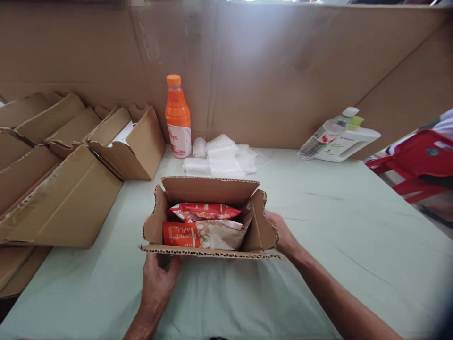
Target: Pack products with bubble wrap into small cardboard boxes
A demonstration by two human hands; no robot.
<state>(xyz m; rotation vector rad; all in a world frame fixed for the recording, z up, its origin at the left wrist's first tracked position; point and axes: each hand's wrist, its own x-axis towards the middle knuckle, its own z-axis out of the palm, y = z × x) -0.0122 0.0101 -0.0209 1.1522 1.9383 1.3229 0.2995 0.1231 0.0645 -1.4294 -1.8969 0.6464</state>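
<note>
An open cardboard box is held between my two hands over the front middle of the table. Inside it lie a red packet at the back and an orange and beige packet in front. My left hand grips the box's near left corner from below, its thumb along the front wall and its other fingers hidden under the cardboard. Against the right end of the box presses my right hand, with most of its fingers out of sight behind the wall.
Several open cardboard boxes crowd the left side. Along the back stand an orange bottle, crumpled clear plastic bags, a leaning clear bottle and a white jug. A cardboard wall closes the far edge; a red chair is at right.
</note>
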